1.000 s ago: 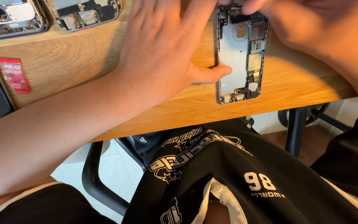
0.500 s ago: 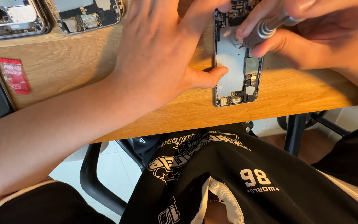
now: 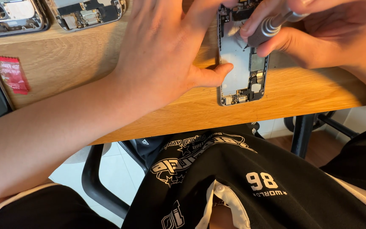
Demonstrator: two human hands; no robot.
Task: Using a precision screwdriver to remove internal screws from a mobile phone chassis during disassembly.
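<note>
On the wooden bench [image 3: 73, 63], near its front edge, the left hand [image 3: 166, 46] steadies an opened phone [image 3: 242, 63], top cut off; the right hand [image 3: 318, 38] grips a screwdriver [image 3: 272, 26], tip barely visible.

Opened phone [image 3: 242, 63] lying flat on wooden tabletop [image 3: 85, 63], insides up, lower end near the front edge. Left hand [image 3: 170, 46] spread beside it, thumb pressed against the left side of the case. Right hand [image 3: 318, 34] above the upper half, pinching a small screwdriver [image 3: 272, 27] with ridged metal grip, tip down inside the phone. Two more opened phones [image 3: 47, 12] at far left edge. Red packet [image 3: 11, 74] lying nearby
</note>
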